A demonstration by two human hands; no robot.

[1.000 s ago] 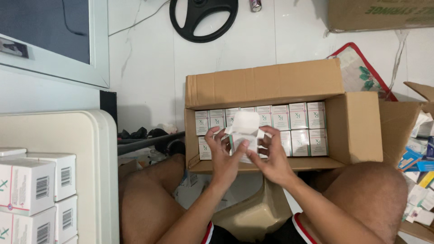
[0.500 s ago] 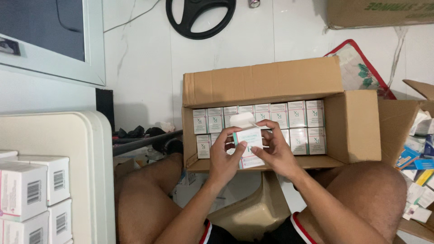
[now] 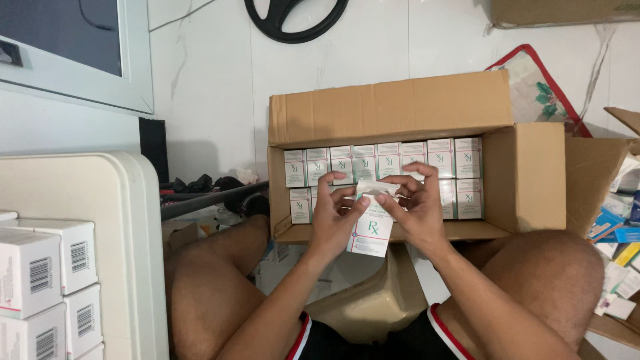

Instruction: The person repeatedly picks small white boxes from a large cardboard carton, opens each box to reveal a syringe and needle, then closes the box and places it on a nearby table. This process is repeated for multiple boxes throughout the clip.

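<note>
Hands meet over the carton (image 3: 400, 110) in the head view, the only view: left hand (image 3: 333, 217) clamps a small white box (image 3: 371, 228) by its left side, thumb across the front, while right hand (image 3: 415, 210) pinches the box's top flap with fingertips closed on it. Box is upright, slightly tilted, held in the air just in front of the carton's near wall, above the lap. Behind it two rows of matching packs (image 3: 383, 160) stand tight in the carton, a gap roughly where the hands are. Risk, as a judgement: thin flap could crease or tear if the right pinch pulls too hard; the box could slip from the left grip and drop between the knees, since only fingers and thumb hold it; a knuckle could knock a neighbouring pack over. Materials: box is thin glossy card, rectangular, white with green print; carton is brown corrugated board, flaps folded out, edges soft and dented. Left, stacked white boxes (image 3: 40, 280) with barcodes sit on a cream plastic table (image 3: 100, 200) with rounded edge. Floor is pale tile; black steering wheel (image 3: 293, 17) lies at top.
</note>
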